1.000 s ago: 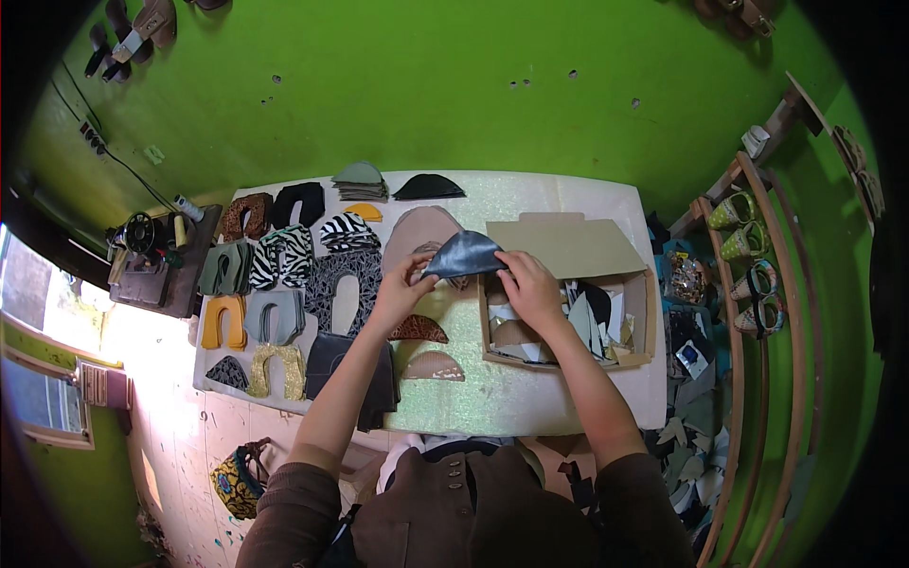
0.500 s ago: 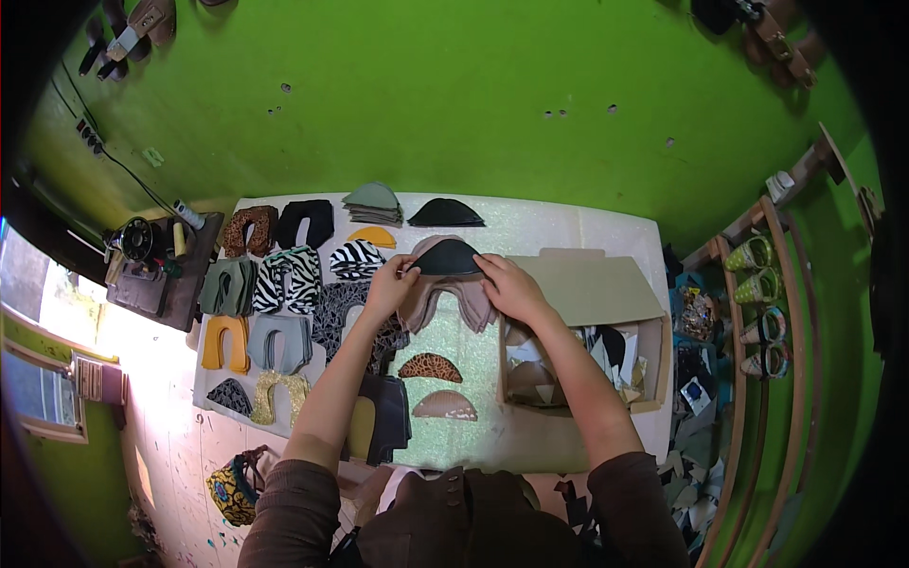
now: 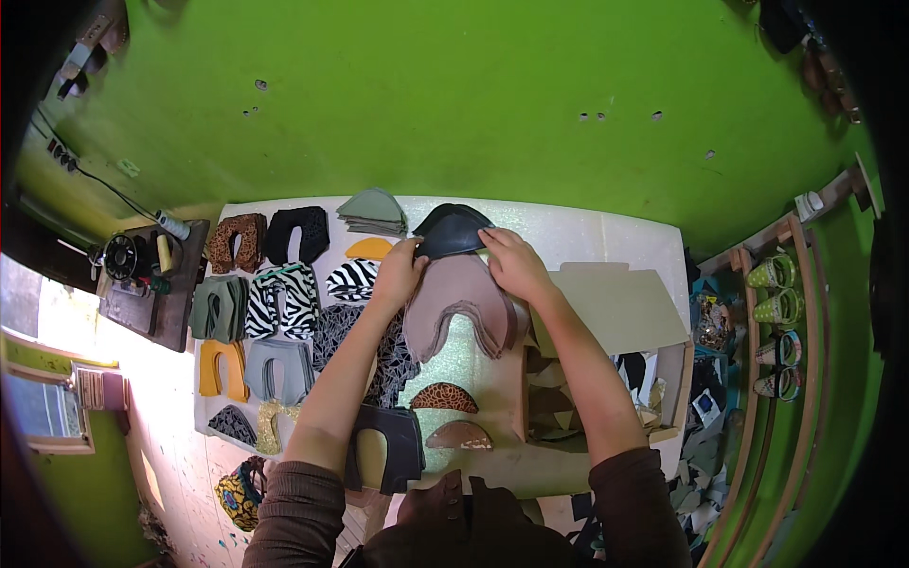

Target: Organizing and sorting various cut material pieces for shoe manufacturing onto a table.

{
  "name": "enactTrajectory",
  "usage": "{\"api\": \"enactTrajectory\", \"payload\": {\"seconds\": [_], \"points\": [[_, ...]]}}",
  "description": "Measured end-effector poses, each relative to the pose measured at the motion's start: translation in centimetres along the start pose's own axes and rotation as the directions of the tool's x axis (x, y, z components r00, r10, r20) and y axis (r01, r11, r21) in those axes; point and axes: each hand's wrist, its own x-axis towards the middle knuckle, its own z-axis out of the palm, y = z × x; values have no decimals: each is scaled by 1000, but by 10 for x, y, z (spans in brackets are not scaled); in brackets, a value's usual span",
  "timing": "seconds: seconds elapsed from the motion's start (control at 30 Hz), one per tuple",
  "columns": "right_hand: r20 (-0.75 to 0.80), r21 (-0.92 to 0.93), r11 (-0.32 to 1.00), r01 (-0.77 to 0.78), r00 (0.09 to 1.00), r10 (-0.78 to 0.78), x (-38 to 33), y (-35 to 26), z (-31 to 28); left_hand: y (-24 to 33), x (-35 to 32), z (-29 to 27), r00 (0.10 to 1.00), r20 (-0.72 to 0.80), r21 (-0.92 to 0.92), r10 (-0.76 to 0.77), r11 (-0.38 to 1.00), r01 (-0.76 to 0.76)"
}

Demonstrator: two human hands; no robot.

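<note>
A black half-moon piece (image 3: 456,239), leather-like, is held by its two ends between my hands. My left hand (image 3: 402,272) pinches its left end, and my right hand (image 3: 516,267) grips the right end. The piece lies over the black half-moon stack at the table's far side, and whether it rests on that stack I cannot tell. Just below my fingers is a stack of taupe U-shaped pieces (image 3: 453,293). To the left of my left hand sit zebra-striped pieces (image 3: 353,279) and a yellow half-moon (image 3: 369,248). Grey-green half-moons (image 3: 372,210) are piled beyond.
An open cardboard box (image 3: 679,383) of scraps stands under my right forearm. Several stacks of U-shaped pieces, such as grey ones (image 3: 278,369), cover the table's left side. A leopard half-moon (image 3: 444,398) lies near me. A sewing machine (image 3: 133,260) stands left; a wooden shoe rack (image 3: 805,331) stands right.
Both hands have carried the black half-moon away from me, off the taupe stack and over the black stack. The view has shifted slightly.
</note>
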Motion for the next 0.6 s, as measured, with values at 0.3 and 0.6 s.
{"api": "enactTrajectory", "payload": {"seconds": [0.3,0.6], "points": [[-85,-143,988,-53,996,41,24,12,16,8,32,7,992,-109,93,67,994,-57],[-102,-141,980,-137,987,123,27,21,39,-11,36,28,996,-17,154,90,984,-86]]}}
